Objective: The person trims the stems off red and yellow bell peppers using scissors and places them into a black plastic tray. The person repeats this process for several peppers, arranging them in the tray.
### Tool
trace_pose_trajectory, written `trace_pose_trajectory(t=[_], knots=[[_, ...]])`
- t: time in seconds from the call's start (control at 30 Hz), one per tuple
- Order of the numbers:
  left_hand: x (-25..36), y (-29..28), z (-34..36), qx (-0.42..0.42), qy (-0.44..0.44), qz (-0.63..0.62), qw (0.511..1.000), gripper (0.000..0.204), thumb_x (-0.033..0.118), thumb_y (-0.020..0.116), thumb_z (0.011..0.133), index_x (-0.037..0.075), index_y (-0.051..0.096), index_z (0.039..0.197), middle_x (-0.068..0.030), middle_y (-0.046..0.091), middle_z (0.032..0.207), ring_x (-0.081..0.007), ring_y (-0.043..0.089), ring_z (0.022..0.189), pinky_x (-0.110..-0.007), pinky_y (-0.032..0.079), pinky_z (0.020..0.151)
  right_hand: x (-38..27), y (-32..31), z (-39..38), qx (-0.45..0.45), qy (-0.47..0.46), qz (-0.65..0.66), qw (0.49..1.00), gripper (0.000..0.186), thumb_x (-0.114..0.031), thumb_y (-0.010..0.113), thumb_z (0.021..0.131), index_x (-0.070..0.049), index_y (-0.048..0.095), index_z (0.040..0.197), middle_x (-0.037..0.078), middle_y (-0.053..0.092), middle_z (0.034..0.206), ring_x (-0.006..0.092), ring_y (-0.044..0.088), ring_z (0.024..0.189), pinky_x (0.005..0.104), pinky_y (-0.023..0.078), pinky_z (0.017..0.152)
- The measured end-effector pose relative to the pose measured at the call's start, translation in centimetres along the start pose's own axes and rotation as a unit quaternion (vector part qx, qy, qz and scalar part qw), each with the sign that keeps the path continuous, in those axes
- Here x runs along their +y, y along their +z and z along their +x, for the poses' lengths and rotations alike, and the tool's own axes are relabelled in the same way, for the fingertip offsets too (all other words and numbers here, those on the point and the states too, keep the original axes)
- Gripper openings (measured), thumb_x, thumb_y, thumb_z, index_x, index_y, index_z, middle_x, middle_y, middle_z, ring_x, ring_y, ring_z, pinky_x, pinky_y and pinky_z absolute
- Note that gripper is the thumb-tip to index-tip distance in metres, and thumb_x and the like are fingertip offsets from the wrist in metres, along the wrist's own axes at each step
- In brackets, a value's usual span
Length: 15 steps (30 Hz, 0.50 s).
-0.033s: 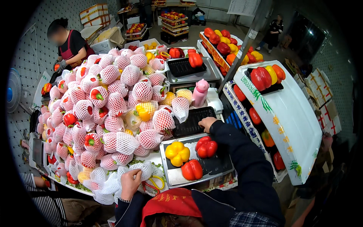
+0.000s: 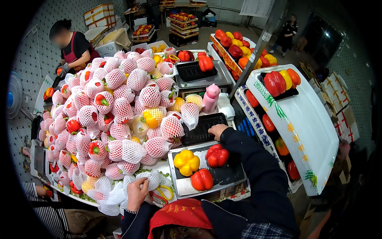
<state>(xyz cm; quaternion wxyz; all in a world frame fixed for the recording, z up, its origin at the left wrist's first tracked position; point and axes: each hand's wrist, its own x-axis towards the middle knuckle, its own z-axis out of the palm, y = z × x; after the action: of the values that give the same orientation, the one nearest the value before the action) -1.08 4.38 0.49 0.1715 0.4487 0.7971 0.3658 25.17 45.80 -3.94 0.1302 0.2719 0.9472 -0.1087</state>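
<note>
My left hand (image 2: 137, 193) is closed on a white foam net sleeve (image 2: 149, 178) at the near edge of a big pile of netted bell peppers (image 2: 115, 115). My right hand (image 2: 217, 130) reaches forward and curls over the corner of an empty black tray (image 2: 201, 129). Just below it, a metal scale pan (image 2: 229, 175) carries a yellow pepper (image 2: 187, 162), a red pepper (image 2: 217, 155) and a second red pepper (image 2: 202, 179), all bare. Scissors with yellow and red handles (image 2: 162, 195) lie beside my left hand.
A pink bottle (image 2: 210, 98) stands behind the black tray. A second scale (image 2: 199, 73) holds a red pepper. On the right is a white foam box (image 2: 306, 131) with peppers. A person in a red apron (image 2: 73, 47) works at far left; a striped sleeve (image 2: 38, 191) is at lower left.
</note>
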Motion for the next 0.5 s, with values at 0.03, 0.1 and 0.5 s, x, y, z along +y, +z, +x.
trace_pose_trajectory(t=[0.03, 0.1, 0.5], knots=[[-0.2, 0.3, 0.2, 0.009, -0.007, -0.015, 1.000, 0.020, 0.015, 0.071, 0.086, -0.001, 0.074, 0.098, -0.0193, 0.073, 0.086, -0.0314, 0.073, 0.077, -0.036, 0.056, 0.070, 0.0, -0.2, 0.0, -0.009, -0.005, -0.014, 1.000, 0.020, -0.013, 0.078, 0.073, -0.008, 0.069, 0.091, 0.013, 0.071, 0.087, 0.0351, 0.068, 0.093, 0.0460, 0.054, 0.081], [-0.6, 0.8, 0.1, 0.027, -0.028, -0.045, 0.998, 0.018, 0.013, 0.072, 0.085, -0.001, 0.075, 0.097, -0.0192, 0.073, 0.084, -0.0303, 0.073, 0.076, -0.036, 0.056, 0.069, -0.4, -0.8, -0.1, -0.031, -0.019, -0.040, 0.999, 0.021, -0.013, 0.078, 0.075, -0.008, 0.070, 0.094, 0.012, 0.072, 0.089, 0.0345, 0.069, 0.094, 0.0459, 0.054, 0.083], [0.4, 0.9, 0.4, 0.147, -0.002, 0.020, 0.989, 0.007, 0.008, 0.070, 0.085, 0.000, 0.071, 0.085, -0.0119, 0.060, 0.074, -0.0243, 0.058, 0.060, -0.036, 0.044, 0.056, 0.5, -0.5, 0.1, -0.014, -0.060, -0.057, 0.997, 0.013, -0.013, 0.075, 0.074, -0.010, 0.070, 0.085, 0.013, 0.071, 0.081, 0.0347, 0.069, 0.084, 0.0462, 0.055, 0.074]])
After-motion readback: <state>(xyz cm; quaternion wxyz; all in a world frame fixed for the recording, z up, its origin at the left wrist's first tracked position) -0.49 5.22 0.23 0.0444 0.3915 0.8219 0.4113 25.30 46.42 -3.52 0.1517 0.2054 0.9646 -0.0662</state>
